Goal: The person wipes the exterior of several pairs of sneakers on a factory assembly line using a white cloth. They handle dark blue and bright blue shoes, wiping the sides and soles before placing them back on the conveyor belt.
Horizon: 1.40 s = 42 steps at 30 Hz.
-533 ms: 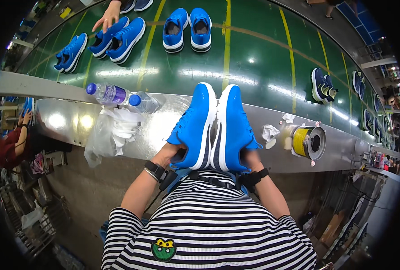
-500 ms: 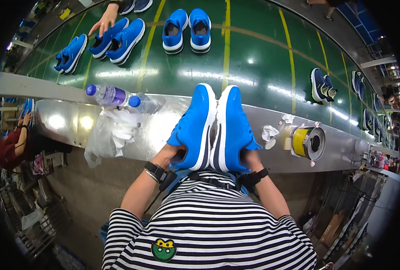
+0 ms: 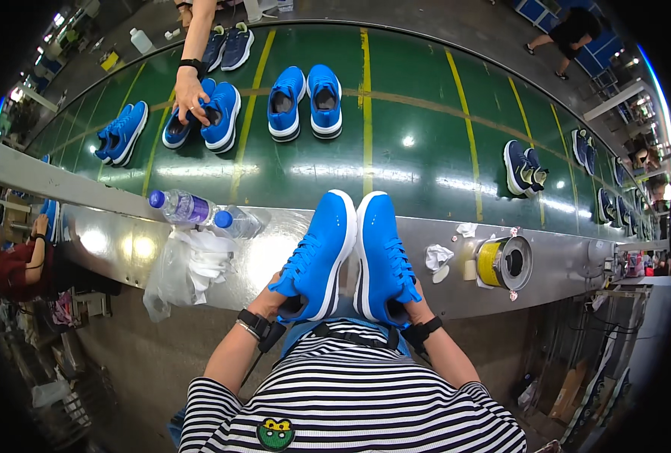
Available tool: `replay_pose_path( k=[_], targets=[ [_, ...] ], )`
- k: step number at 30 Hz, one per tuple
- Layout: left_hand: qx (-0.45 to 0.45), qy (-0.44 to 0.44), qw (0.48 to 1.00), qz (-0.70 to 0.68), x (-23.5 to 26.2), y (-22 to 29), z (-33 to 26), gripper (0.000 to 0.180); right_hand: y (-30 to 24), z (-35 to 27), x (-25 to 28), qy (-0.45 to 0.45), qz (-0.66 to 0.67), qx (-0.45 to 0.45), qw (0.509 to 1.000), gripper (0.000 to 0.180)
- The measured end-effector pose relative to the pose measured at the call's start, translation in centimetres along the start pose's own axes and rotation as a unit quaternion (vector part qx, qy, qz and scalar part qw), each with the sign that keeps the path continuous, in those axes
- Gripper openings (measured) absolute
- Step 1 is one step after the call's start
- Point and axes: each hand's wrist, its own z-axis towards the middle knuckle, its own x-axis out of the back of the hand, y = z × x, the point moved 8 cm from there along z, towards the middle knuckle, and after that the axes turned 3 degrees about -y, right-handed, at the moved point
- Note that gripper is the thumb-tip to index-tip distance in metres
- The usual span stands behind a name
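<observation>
A blue running shoe (image 3: 316, 253) with a white sole is in my left hand (image 3: 269, 300), whose fingers go in at its heel opening. My right hand (image 3: 418, 305) grips the matching blue running shoe (image 3: 385, 257) the same way. The two shoes stand side by side in front of my body, toes pointing away, soles turned inward toward each other. Their laces face outward and up. Most of my fingers are hidden inside the shoes or behind the collars.
Across the green conveyor belt (image 3: 418, 151), another person's hand (image 3: 189, 98) touches a blue pair. A second blue pair (image 3: 325, 102) and a dark pair (image 3: 518, 167) sit on it. Along the metal ledge are two bottles (image 3: 192, 208), a plastic bag (image 3: 171, 275) and a yellow-banded can (image 3: 501, 263).
The shoes in my hands have rolled so that their laces show more. My view has tilted up. The other person's hand has come down onto the blue pair at the far left.
</observation>
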Motion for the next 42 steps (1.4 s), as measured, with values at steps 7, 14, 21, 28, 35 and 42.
replay_pose_path(
  k=[7, 14, 21, 28, 35, 42],
  targets=[
    [-0.109, -0.029, 0.981, 0.158, 0.6, 1.7, -0.4, 0.044, -4.5, -1.7, -0.4, 0.035, 0.013, 0.104, 0.994, 0.055],
    [-0.278, 0.063, 0.915, 0.285, -0.6, 5.0, -2.6, 0.064, -6.1, -2.7, 1.2, 0.085, -0.166, 0.167, 0.968, 0.074],
    [-0.328, 0.153, 0.799, 0.48, -2.2, 8.1, -5.4, 0.072, -7.6, -3.8, 1.7, 0.14, -0.322, 0.201, 0.914, 0.077],
    [-0.352, 0.225, 0.69, 0.591, -2.8, 8.2, -6.5, 0.075, -7.9, -4.5, 1.4, 0.19, -0.415, 0.213, 0.864, 0.079],
    [-0.207, 0.202, 0.704, 0.649, -7.2, 5.7, -3.1, 0.099, -8.4, -1.2, -4.1, 0.097, -0.53, 0.137, 0.831, 0.091],
    [-0.218, 0.184, 0.854, 0.436, -1.9, 4.1, -3.4, 0.072, -21.8, -4.8, -1.6, 0.066, -0.081, 0.29, 0.951, 0.031]
  ],
)
